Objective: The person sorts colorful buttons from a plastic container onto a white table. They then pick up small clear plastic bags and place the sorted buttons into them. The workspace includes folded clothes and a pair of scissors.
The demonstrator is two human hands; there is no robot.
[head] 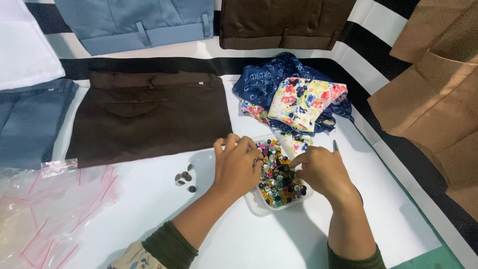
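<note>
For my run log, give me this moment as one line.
left hand: in button tray | right hand: picking among mixed buttons | dark buttons: loose beside brown trousers

head view | looks steeply down | close over table (164,209)

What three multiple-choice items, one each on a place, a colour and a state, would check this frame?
1. Where is the small pile of dark buttons?
A. left of the left hand
B. on the floral cloth
C. inside the tray

2. What colour are the trousers just beyond the hands?
A. white
B. dark brown
C. green

3. What is the right hand doing?
A. resting flat on the table
B. holding scissors
C. fingers down in the clear tray of mixed buttons

Answers: 1 A, the pile lies on the white surface beside that hand; 2 B, plainly brown; 3 C, fingertips are among the buttons.
</note>
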